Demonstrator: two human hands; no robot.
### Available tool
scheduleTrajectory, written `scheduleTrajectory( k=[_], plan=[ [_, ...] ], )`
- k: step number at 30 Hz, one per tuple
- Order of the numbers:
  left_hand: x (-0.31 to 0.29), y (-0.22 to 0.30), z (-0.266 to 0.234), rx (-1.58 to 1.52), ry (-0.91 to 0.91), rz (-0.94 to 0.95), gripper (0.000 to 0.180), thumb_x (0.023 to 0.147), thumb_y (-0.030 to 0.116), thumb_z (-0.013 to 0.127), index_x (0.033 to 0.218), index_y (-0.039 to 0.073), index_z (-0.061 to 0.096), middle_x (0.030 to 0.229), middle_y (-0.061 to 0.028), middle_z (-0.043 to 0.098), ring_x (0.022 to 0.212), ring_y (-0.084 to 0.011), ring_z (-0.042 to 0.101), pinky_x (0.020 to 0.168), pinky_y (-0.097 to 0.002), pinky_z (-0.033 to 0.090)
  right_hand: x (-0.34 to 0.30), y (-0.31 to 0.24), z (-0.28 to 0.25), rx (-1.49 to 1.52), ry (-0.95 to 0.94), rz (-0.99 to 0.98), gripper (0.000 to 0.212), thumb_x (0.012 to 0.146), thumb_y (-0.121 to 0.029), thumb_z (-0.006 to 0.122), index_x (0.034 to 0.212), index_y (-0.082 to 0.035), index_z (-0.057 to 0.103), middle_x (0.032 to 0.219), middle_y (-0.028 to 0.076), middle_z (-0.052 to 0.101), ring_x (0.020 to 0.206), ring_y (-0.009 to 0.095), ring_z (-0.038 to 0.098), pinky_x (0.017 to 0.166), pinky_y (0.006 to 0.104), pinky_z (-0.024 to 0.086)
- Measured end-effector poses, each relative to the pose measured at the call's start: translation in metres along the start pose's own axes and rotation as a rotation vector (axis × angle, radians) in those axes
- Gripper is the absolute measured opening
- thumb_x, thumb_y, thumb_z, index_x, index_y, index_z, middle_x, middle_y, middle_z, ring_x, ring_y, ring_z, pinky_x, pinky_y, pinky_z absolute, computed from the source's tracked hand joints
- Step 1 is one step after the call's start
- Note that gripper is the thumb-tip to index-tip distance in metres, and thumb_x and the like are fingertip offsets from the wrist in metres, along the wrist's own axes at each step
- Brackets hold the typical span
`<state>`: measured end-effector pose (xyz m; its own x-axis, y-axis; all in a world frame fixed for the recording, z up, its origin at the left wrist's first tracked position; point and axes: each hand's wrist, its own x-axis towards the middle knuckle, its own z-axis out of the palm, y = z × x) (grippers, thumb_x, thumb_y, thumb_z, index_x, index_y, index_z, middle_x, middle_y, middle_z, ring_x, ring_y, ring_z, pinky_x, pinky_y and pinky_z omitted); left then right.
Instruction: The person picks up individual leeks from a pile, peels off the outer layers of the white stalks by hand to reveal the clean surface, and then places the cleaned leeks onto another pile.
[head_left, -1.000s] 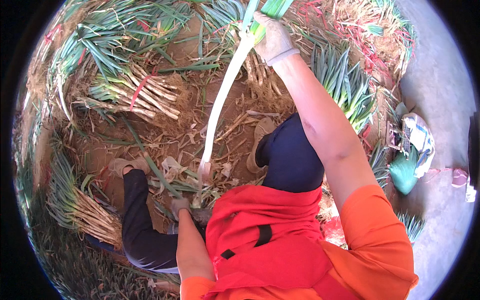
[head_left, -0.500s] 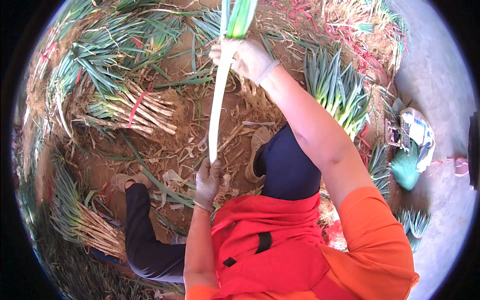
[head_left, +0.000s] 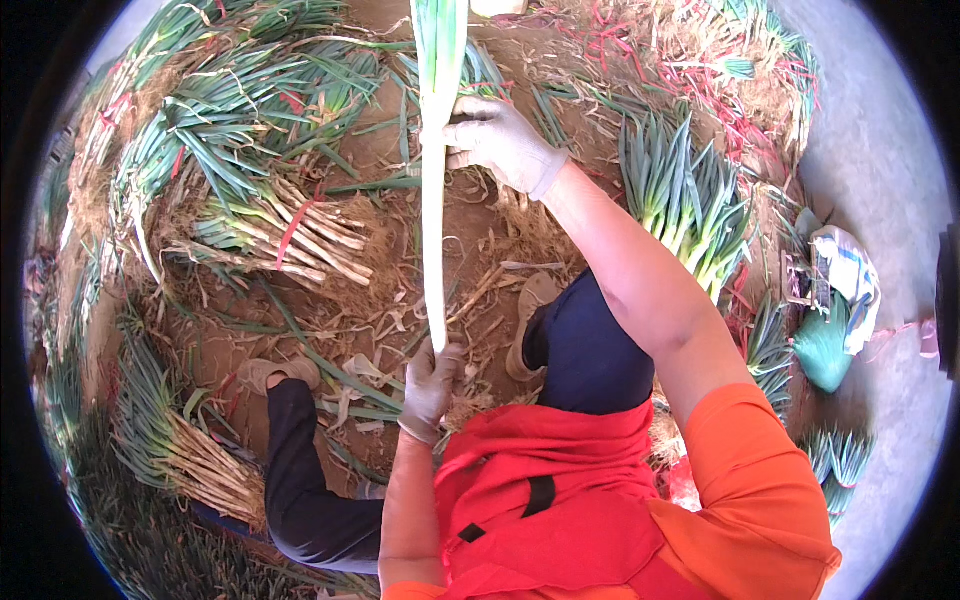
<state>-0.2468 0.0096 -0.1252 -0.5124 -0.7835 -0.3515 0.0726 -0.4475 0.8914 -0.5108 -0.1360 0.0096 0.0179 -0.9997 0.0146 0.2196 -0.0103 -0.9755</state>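
Note:
A long green onion [head_left: 433,235] with a clean white shaft stands nearly upright in front of me, its green leaves running off the top edge. My left hand [head_left: 432,388], in a pale work glove, is closed around its root end. Higher up, my gloved right hand [head_left: 497,143] grips the stalk from the right, where white turns to green; part of its thumb and fingers is hidden by the stalk. Beyond the right forearm lies a pile of trimmed green onions [head_left: 685,205] with bright white-green shafts.
Untrimmed bundles [head_left: 300,235] with red ties and brown roots lie at the left, another bundle [head_left: 205,455] lower down. Peeled leaves and husks [head_left: 370,375] litter the soil between my feet. A green bag [head_left: 824,350] and a checked cloth [head_left: 845,265] sit by the pale concrete at right.
The green onion has swung from a slight rightward lean to nearly upright. My right hand has slid a little lower and turned; the left keeps its hold on the root end.

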Motion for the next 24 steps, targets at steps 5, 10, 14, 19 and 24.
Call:
scheduleTrajectory(
  k=[5, 10, 14, 19, 24],
  plan=[
    [-0.004, 0.013, -0.003, 0.003, -0.035, -0.107, 0.02, 0.088, 0.01, 0.065, 0.107, 0.004, 0.061, 0.073, 0.0036, 0.055, 0.057, -0.0033, 0.047, 0.049, -0.0199, 0.037, 0.001, 0.0, 0.01, 0.031, 0.084, -0.01, 0.029, 0.094, -0.023, 0.06, 0.112, -0.001, 0.056, 0.095, 0.009, 0.066, 0.082, 0.018, 0.067, 0.073, 0.0331, 0.058],
    [-0.002, 0.003, -0.009, 0.174, -0.05, -0.126, 0.022, 0.089, 0.011, 0.063, 0.108, 0.002, 0.058, 0.07, 0.0017, 0.054, 0.057, -0.0056, 0.048, 0.048, -0.0227, 0.038, 0.002, -0.002, 0.013, -0.122, 0.245, -0.087, 0.03, 0.095, -0.03, 0.059, 0.11, -0.004, 0.058, 0.093, 0.006, 0.067, 0.072, 0.013, 0.066, 0.062, 0.0272, 0.055],
    [0.005, 0.001, -0.002, 0.447, 0.115, 0.081, 0.022, 0.088, 0.013, 0.062, 0.106, 0.002, 0.056, 0.069, -0.0014, 0.055, 0.058, -0.0077, 0.051, 0.049, -0.0265, 0.042, 0.007, 0.006, 0.009, -0.198, 0.254, -0.135, 0.02, 0.095, -0.02, 0.06, 0.099, -0.001, 0.06, 0.082, 0.006, 0.066, 0.061, 0.008, 0.061, 0.054, 0.021, 0.05],
    [0.003, 0.014, 0.007, 0.682, 0.205, 0.229, 0.021, 0.087, 0.015, 0.063, 0.096, 0.001, 0.052, 0.067, -0.0094, 0.057, 0.057, -0.0153, 0.055, 0.052, -0.0338, 0.045, 0.011, 0.014, 0.009, -0.142, 0.187, -0.112, 0.021, 0.094, -0.017, 0.061, 0.108, -0.002, 0.057, 0.09, 0.004, 0.064, 0.067, 0.008, 0.06, 0.056, 0.0214, 0.049],
    [0.0, 0.006, -0.002, 0.763, 0.276, 0.225, 0.021, 0.087, 0.013, 0.063, 0.101, 0.0, 0.055, 0.064, -0.0099, 0.058, 0.053, -0.016, 0.054, 0.051, -0.0334, 0.045, 0.014, 0.011, 0.015, -0.057, 0.221, 0.027, 0.023, 0.095, -0.026, 0.06, 0.102, -0.005, 0.056, 0.09, 0.004, 0.063, 0.066, 0.009, 0.06, 0.057, 0.0222, 0.051]
  ],
)
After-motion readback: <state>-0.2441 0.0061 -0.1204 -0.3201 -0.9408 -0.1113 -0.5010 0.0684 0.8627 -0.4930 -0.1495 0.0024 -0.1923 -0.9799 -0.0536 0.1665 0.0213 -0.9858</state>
